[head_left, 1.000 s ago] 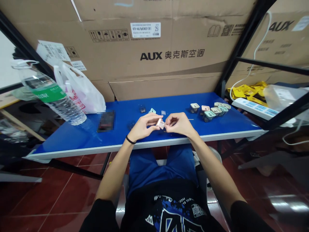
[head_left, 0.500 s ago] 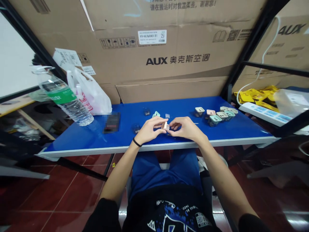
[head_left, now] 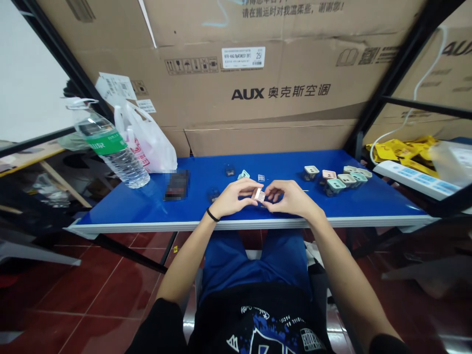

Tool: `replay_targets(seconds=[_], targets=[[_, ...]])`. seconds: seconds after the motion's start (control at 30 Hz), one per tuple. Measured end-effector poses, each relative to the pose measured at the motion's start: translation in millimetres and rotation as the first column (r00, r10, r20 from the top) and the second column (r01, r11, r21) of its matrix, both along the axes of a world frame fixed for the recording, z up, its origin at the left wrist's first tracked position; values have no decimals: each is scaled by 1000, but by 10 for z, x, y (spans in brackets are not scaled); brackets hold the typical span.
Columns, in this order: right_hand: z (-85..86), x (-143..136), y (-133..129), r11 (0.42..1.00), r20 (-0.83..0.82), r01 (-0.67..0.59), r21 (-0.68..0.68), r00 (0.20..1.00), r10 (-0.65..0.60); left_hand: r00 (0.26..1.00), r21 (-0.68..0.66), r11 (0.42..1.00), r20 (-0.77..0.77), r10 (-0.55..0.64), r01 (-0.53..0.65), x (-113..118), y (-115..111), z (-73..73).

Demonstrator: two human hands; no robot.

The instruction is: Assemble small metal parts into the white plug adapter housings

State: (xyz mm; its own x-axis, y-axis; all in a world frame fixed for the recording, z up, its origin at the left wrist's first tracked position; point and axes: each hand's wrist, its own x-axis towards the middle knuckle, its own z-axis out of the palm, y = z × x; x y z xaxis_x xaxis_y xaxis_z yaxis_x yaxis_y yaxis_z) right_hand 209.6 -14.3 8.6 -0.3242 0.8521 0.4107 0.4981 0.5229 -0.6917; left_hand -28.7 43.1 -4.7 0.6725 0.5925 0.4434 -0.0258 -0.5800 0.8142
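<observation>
My left hand, with a black band at the wrist, pinches a small pale-pink plastic piece between thumb and fingers. From the other side, the curled fingers of my right hand close on the piece's right edge. Both hands are just above the front part of the blue table. Behind them lie a small mint-topped piece and a small clear part. Two dark see-through cups, a farther one and a nearer one, are left of these.
Several clear cups with pastel tops, including a mint one, stand at the right on the blue table. A large water bottle, a white plastic bag and a dark flat object are leftward. A power strip lies far right.
The whole scene has shifted slightly right as my head turned. My hands still hold the pink piece, which now looks a little more tilted.
</observation>
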Motion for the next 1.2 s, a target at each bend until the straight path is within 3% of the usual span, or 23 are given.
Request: replay_targets(seconds=[0.17, 0.37, 0.53, 0.83, 1.2], targets=[[81, -41, -96, 987, 43, 44, 154, 998, -51, 996, -72, 996, 80, -43, 49, -1, -26, 56], [146, -80, -172, 973, 92, 89, 211, 990, -110, 999, 7, 1000, 49, 2, -2, -13, -69, 92], [146, -45, -147, 991, 107, 69, 118, 991, -82, 1000, 36, 999, 9, -7, 7, 8, -68, 55], [-38, 6, 22, 992, -84, 5, -124, 996, -15, 1000, 3, 1000, -25, -9, 9, 28, 12, -26], [-79, -2, 72, 977, -232, -13, -211, 972, -38, 999, -106, 994, 35, 23, -19, 68, 3, -39]])
